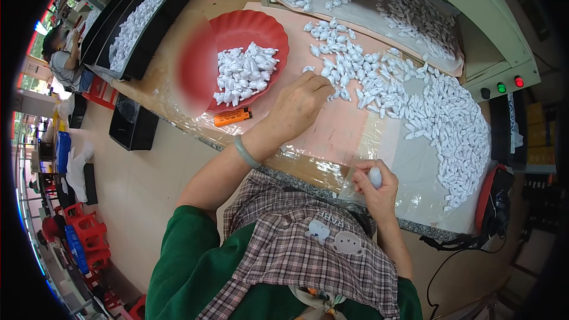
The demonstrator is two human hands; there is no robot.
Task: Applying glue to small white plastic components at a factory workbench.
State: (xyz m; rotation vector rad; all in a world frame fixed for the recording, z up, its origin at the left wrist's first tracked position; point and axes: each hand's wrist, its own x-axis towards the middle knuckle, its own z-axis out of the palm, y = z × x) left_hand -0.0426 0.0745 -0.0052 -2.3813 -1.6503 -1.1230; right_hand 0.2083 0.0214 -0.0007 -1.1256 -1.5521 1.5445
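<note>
My left hand (pixel 301 105), with a pale green bangle (pixel 246 153) on its wrist, reaches to the near left edge of a spread of small white glossy oval pieces (pixel 349 62). Its thumb and fingers are pinched together there, and what they hold is hidden. Near the table's front edge, my right hand (pixel 379 189) is closed around a pale grey object with a rounded end (pixel 374 176); the rest of it is covered by the fingers. A red scalloped plate (pixel 261 24) left of my left hand holds a heap of similar white pieces (pixel 246 74).
An orange lighter (pixel 233 117) lies by the plate. Behind stands an open-fronted pale green box (pixel 492 29) with lit buttons and more pieces inside. Black trays (pixel 142 62) of white pieces stand at left. A red-and-black bag (pixel 495 198) is at right. Another person (pixel 64 62) sits far left.
</note>
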